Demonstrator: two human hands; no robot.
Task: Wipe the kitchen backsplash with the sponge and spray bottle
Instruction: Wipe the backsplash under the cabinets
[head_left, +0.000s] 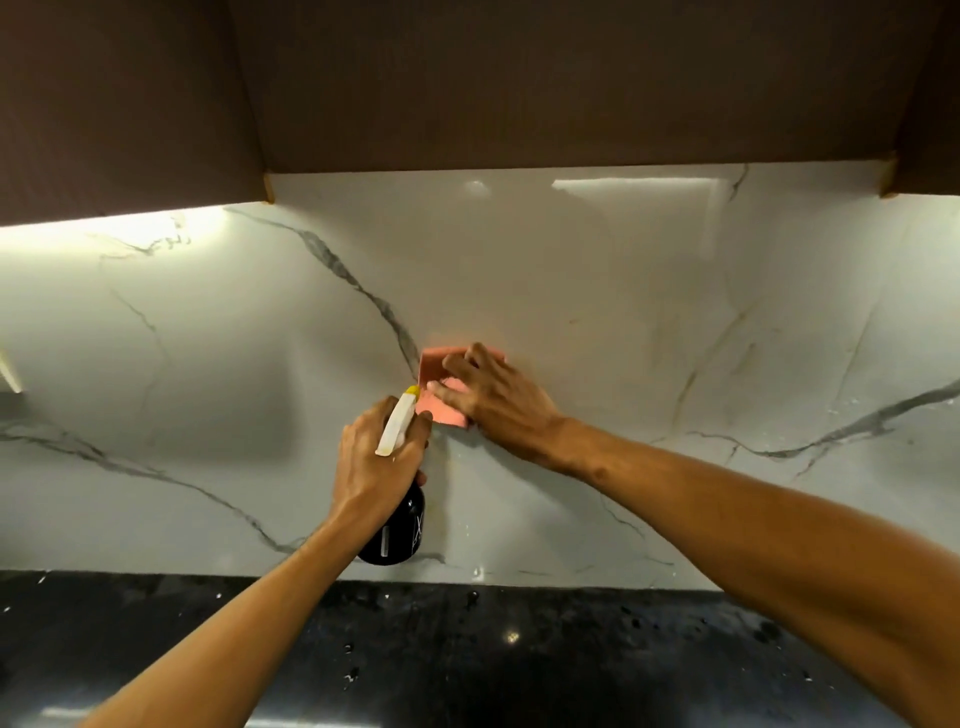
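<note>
- Backsplash (208, 338) in white marble look with grey veins, filling the middle band from edge to edge; glossy, with bright glare at 10 o'clock under the lit cabinet edge
- Small pale object (10, 371) cut off at 9 o'clock on the frame's edge, too little shown to tell what
- Left hand (371, 462) at 7 o'clock of the frame's centre, fingers curled tight round the neck of the spray bottle (397, 535), one fingertip showing beside the trigger head (396, 426)
- Black bottle body hanging toward 6 o'clock below the fist, white trigger head above it, yellow nozzle tip aimed toward 12 o'clock, close before the wall
- Sponge (448, 410), pink, laid against the backsplash at 1 o'clock of the nozzle and just beside it; upper left corner bent away from the wall, next to the lower end of a dark vein (363, 296)
- Right hand (493, 397) spread over the sponge, fingers nearly straight and pointing to 10 o'clock, pressing it to the wall rather than curling round it; forearm running off toward 4 o'clock
- Black speckled countertop (623, 649) along 6 o'clock, dotted with droplets (472, 597)
- Dark brown cabinet (675, 78) across 12 o'clock, above the backsplash
</note>
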